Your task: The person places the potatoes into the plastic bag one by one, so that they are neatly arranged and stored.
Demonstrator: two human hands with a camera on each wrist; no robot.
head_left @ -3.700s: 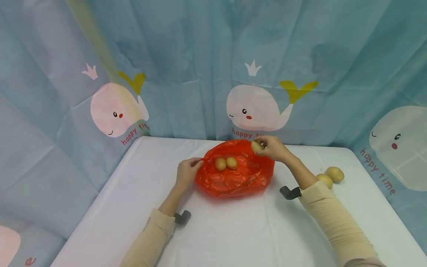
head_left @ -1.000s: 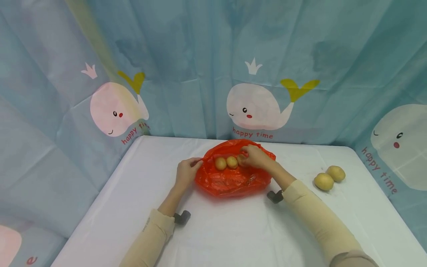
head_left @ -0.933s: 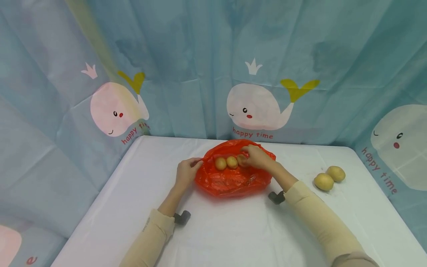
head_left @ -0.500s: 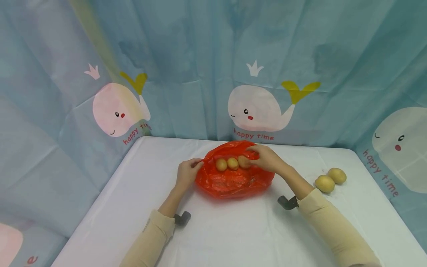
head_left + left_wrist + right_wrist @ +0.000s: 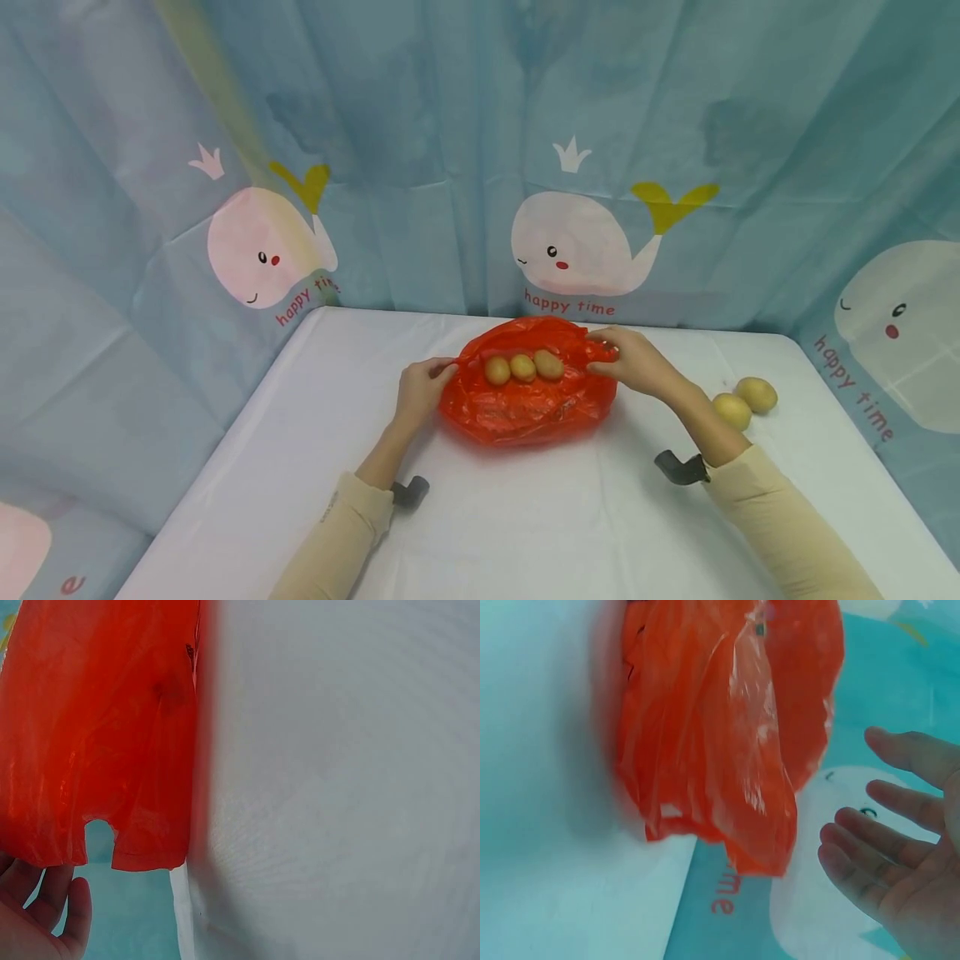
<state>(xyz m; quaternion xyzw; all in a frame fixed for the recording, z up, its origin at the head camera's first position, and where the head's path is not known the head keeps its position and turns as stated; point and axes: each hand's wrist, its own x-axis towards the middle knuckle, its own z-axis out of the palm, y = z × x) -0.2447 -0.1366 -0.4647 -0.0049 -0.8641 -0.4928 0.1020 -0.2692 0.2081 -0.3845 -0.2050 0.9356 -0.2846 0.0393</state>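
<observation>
A red plastic bag [image 5: 525,421] lies with its mouth spread on the white table. Three potatoes sit in a row inside it: a left one [image 5: 497,370], a middle one [image 5: 522,367] and a right one [image 5: 549,364]. My left hand [image 5: 420,390] pinches the bag's left edge between thumb and fingers; in the left wrist view, that hand [image 5: 45,911] is partly cut off by the frame. My right hand [image 5: 636,363] is at the bag's right side, holding nothing. The right wrist view shows this hand [image 5: 907,855] with fingers extended, apart from the bag.
Two more potatoes lie at the table's right: a far one [image 5: 756,394] and a nearer one [image 5: 732,411], partly behind my right forearm. The white table [image 5: 517,517] ends at a blue curtain [image 5: 420,167] with whale prints, which also hangs along both sides.
My right hand carried a potato into the bag, set it beside the other two, let go and drew back rightward. The left hand has stayed on the bag's edge.
</observation>
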